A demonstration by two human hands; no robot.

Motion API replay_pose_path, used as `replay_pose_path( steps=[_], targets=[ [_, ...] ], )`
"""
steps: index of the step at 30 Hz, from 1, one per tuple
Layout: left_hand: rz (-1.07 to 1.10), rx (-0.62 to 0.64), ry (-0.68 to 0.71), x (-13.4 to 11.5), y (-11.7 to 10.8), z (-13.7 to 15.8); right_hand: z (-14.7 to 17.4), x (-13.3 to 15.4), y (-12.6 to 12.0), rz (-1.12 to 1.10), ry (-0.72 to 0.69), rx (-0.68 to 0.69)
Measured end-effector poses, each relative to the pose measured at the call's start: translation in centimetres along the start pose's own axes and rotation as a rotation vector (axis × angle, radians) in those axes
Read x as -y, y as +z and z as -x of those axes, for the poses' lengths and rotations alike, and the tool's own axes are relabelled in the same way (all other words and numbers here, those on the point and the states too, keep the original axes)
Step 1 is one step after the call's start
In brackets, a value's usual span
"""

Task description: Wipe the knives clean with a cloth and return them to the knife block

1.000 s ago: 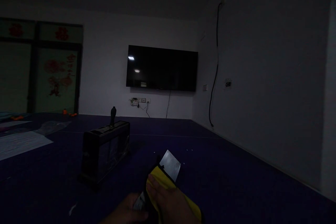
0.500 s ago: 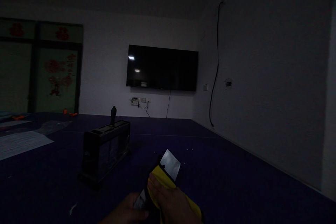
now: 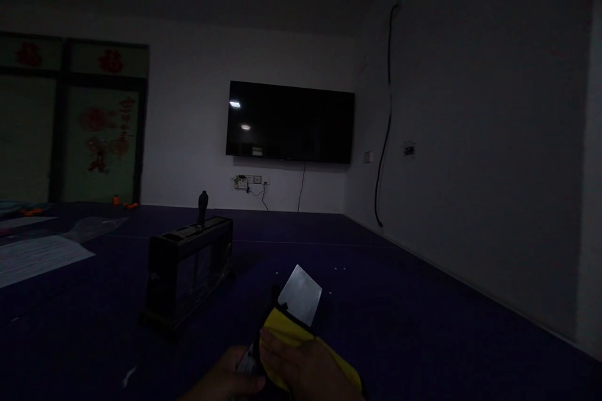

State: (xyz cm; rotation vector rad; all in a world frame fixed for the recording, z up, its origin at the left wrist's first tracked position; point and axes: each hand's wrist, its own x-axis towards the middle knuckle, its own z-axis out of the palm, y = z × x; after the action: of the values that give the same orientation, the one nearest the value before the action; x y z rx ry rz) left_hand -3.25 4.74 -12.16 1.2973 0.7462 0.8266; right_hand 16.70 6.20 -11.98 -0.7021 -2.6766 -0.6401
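Observation:
A wide, shiny metal blade (image 3: pixel 301 294), squarish like a kitchen cleaver, points up and away from me just above the purple surface. My left hand (image 3: pixel 230 376) is closed around its lower, greyish end. A yellow cloth (image 3: pixel 286 328) with a dark edge is folded across the middle of the blade. My right hand (image 3: pixel 301 363) grips the cloth and presses it on the metal with flattened fingers. In the dim light the underside of the cloth and the held end are hard to make out.
To the left stands a black box-like stand (image 3: pixel 190 272), with a dark handle (image 3: pixel 202 208) upright in its top. White paper sheets (image 3: pixel 42 258) and clear plastic (image 3: pixel 96 227) lie farther left. Small white scraps dot the purple surface (image 3: pixel 376 307). A wall (image 3: pixel 493 169) borders the right side.
My right hand and the cloth have slid a little down and left along the blade, so more bare metal shows. My left hand has stayed nearly still.

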Motion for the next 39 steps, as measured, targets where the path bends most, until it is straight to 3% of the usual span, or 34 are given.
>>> replay_pose_path(
  steps=[7,10,15,19,23,29,32,34,39],
  targets=[
    [-0.053,-0.057,-0.014,1.6,-1.2,-0.6,0.3,-0.5,-0.9,-0.105,0.225,-0.035],
    [-0.005,-0.069,-0.015,2.2,-1.6,-0.6,0.4,-0.4,-0.3,-0.063,0.157,-0.046],
    [-0.004,-0.067,-0.041,2.0,-1.7,-0.5,0.0,-0.1,-0.1,-0.010,0.045,0.047],
    [-0.015,0.006,-0.001,1.1,-0.6,-0.5,0.2,-0.5,-0.5,-0.061,0.186,0.033],
    [0.009,-0.004,0.015,0.4,0.3,-0.4,0.6,-1.0,-0.3,-0.063,0.327,-0.042],
    [-0.010,-0.037,0.012,1.1,-0.4,-0.5,0.3,-0.4,0.0,-0.097,0.037,-0.034],
    [-0.033,-0.046,0.022,2.0,-1.0,-1.1,0.1,-0.2,0.0,-0.093,0.001,-0.007],
    [-0.045,-0.054,0.017,2.1,-1.0,-1.3,0.2,-0.4,-0.1,-0.101,0.057,-0.008],
    [-0.083,0.031,0.011,0.9,-0.2,-0.7,0.9,-1.2,0.4,-0.104,0.379,-0.064]
  ],
)
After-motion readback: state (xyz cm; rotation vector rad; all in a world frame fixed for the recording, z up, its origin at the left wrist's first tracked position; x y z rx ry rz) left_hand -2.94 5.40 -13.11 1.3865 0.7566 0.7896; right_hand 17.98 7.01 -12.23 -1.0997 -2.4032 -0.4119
